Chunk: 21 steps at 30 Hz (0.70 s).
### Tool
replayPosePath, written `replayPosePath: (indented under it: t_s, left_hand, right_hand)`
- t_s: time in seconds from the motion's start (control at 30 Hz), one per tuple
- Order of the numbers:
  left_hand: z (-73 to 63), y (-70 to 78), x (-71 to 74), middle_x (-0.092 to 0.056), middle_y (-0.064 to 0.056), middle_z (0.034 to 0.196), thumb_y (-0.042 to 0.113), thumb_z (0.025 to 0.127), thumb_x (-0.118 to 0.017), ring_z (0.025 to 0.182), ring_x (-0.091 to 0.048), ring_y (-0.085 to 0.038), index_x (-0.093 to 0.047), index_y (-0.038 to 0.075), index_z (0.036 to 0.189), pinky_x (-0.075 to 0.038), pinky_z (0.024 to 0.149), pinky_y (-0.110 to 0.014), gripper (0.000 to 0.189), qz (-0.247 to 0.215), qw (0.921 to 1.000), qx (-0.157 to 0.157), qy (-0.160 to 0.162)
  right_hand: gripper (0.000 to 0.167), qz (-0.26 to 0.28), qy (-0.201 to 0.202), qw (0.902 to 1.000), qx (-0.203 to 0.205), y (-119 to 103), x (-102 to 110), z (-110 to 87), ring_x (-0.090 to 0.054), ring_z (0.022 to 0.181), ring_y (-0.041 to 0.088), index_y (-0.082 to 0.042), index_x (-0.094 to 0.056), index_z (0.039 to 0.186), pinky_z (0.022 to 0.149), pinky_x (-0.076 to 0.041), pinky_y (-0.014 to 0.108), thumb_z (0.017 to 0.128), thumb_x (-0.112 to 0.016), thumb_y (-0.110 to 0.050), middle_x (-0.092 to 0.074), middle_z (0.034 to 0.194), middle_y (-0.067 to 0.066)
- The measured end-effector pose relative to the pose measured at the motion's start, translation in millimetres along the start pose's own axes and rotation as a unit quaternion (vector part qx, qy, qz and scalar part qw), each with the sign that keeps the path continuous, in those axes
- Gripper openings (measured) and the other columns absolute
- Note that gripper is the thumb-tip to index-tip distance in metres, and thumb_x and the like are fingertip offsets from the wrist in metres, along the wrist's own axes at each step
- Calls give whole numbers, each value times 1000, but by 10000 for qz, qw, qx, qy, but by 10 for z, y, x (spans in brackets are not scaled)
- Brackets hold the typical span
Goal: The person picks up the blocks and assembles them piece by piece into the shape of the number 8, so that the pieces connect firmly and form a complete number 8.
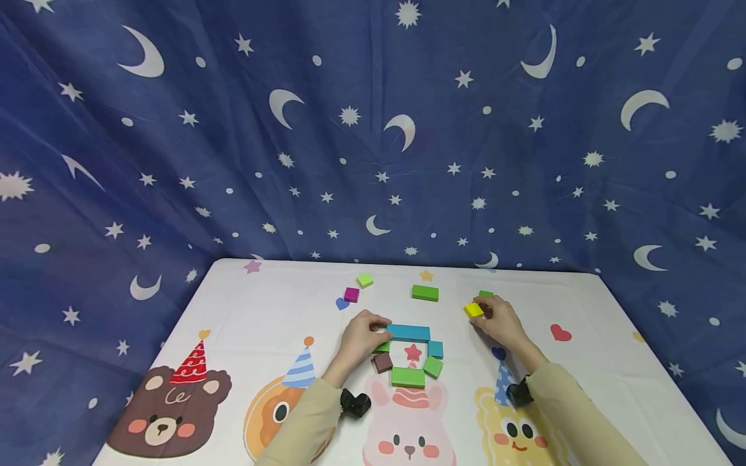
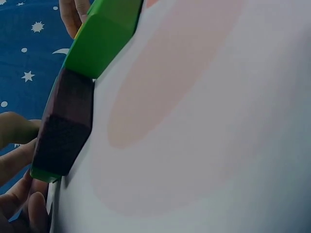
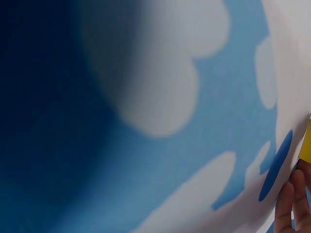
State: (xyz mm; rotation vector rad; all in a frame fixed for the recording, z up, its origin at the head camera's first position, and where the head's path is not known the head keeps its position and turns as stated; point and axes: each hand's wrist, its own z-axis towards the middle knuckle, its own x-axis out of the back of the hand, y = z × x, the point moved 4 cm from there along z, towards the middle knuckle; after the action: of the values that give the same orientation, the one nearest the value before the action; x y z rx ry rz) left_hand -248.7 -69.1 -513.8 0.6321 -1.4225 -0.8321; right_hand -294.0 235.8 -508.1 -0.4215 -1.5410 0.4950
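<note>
In the head view my left hand (image 1: 360, 336) has thumb and fingertips at the left end of a long blue block (image 1: 409, 332), pinching it. That block forms the far side of a ring of blocks, with a brown block (image 1: 382, 362), a green block (image 1: 408, 377) at the front and a small blue block (image 1: 435, 349) at the right. The left wrist view shows the brown block (image 2: 65, 121) close up, with fingers (image 2: 19, 160) behind it. Off to the right, my right hand (image 1: 502, 321) pinches a yellow block (image 1: 474, 310) between thumb and fingers.
Behind the ring lie a magenta block (image 1: 351, 295), a lime block (image 1: 365, 280) and a green oblong block (image 1: 425, 293). Another green block (image 1: 486, 294) peeks out beyond my right hand. A star-patterned blue curtain (image 1: 373, 142) hangs along the far edge of the white table (image 1: 262, 304).
</note>
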Motion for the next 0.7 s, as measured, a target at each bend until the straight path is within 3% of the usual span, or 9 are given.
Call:
replayPosePath:
  t_s: [0.7]
  left_hand:
    - [12,-22,-8,-62,-4,90,18,77,-77,79,-51,-10,-76,11,98,-41,71,-23,23,11,10000,26,-9]
  right_hand:
    - [46,9,55,10000,-79,24,-14,14,-55,104,34,2,-56,127,97,-47,48,83,-68,-4,-56,119,23]
